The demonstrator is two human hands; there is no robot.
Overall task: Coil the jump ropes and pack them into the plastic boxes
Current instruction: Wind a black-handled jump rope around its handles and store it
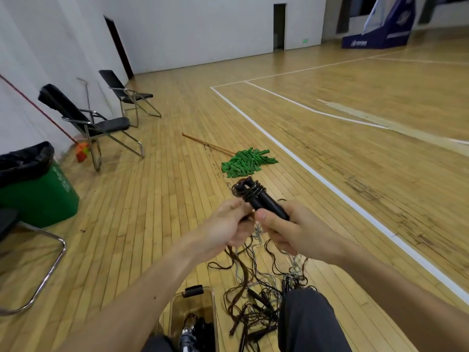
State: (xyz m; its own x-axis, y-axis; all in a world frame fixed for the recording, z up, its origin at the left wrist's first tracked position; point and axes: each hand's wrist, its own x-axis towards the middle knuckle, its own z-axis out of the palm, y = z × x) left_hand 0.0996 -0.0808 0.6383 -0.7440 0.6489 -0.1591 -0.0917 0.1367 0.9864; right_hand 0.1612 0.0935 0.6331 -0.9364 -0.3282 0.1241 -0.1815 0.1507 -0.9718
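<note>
Plastic box [212, 302] part-filled; right hand [291, 231] grips handles [265, 204], left hand [227, 222] pinches jump rope [247, 191], mid-wrap; next likely tuck end.

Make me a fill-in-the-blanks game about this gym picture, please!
The mop head is ___.
The right hand grips handles coloured ___.
The left hand holds a rope; more ropes lie on the ___ beside the box.
Missing words: green, black, floor.
</note>
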